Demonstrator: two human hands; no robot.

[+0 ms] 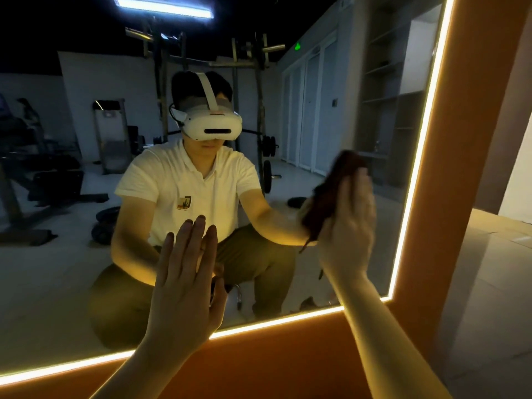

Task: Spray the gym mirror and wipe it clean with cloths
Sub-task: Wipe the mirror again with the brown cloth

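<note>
The mirror (72, 269) fills most of the view, and a dark reddish-brown cloth (336, 185) sits flat against the glass near its right edge. The right hand (349, 226) presses on it with straight fingers, not bunching it up. The left hand (184, 280) is flat on the glass lower down toward the middle, fingers straight and close together, holding nothing. A glowing light strip (288, 316) runs round the mirror's edge, with an orange wall (273, 364) beyond it.
</note>
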